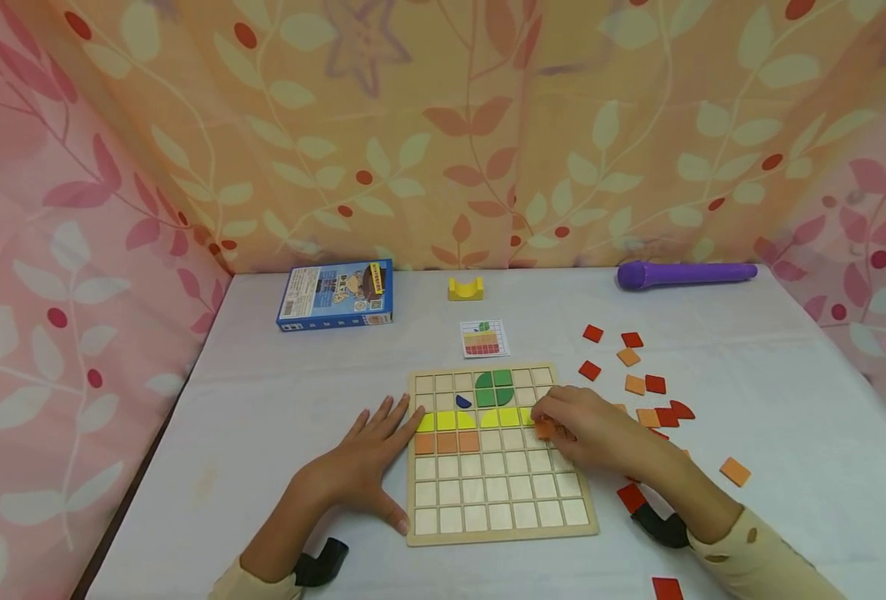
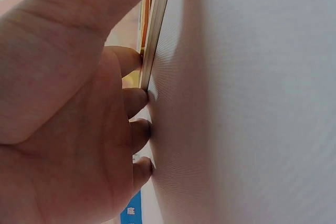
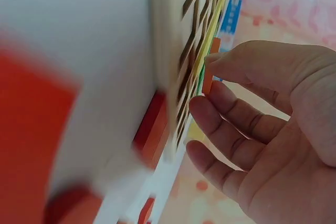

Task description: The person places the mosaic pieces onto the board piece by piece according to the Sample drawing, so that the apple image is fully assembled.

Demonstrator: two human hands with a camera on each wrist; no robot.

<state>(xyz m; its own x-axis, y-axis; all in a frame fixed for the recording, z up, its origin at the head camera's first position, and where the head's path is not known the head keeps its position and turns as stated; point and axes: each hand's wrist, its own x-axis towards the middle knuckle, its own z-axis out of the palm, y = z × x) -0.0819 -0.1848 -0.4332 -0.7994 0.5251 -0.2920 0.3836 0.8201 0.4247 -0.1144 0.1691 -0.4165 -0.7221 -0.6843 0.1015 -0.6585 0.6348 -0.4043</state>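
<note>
Right hand (image 1: pixel 587 427) pinched a thin orange square tile (image 1: pixel 543 430) above the pale wooden gridded board (image 1: pixel 503 539), toward 2 o'clock, left hand (image 1: pixel 360 463) spread at its 9 o'clock edge; tile looked light, stiff, probably smooth, best held by opposite edges.

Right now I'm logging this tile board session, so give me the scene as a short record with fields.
left hand: touches the left edge of the board
right hand: pinches an orange tile at the board's right side
on board: green pieces, blue piece, yellow pieces, three placed orange tiles
beyond board: picture card
right of board: loose red pieces, loose orange pieces
far side of table: blue box, yellow block with dipped top, purple microphone-shaped object
</note>
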